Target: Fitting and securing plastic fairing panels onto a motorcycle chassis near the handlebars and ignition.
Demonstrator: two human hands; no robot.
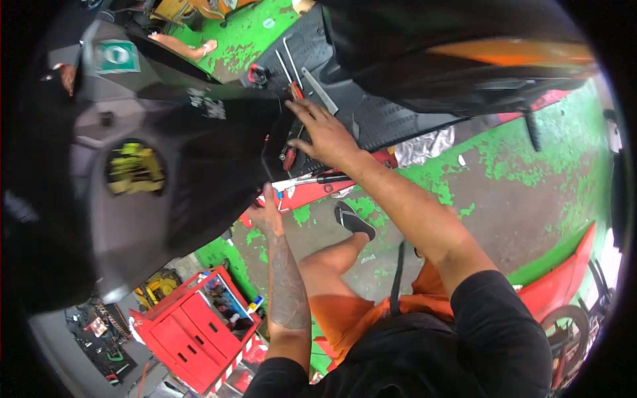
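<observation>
A dark scooter front with a black inner panel (225,126) fills the left side. My left hand (267,215) is at the panel's lower rear corner, one digit stretched up along the edge and the other fingers partly hidden behind it. Above the black footboard (391,116), my right hand (326,136) is open, fingers spread, its tips close to the panel's rear edge. Whether they touch it I cannot tell. Under and beside this hand lie a red-handled tool (290,158), a flat metal bar (320,91) and thin metal rods (285,66).
A red tool cabinet (189,331) with an open top tray stands at lower left. The black seat (398,46) overhangs the footboard. A red work stand (302,199) shows below the scooter. Another person's arm (182,48) appears at the far left. A red body panel (557,272) leans at right.
</observation>
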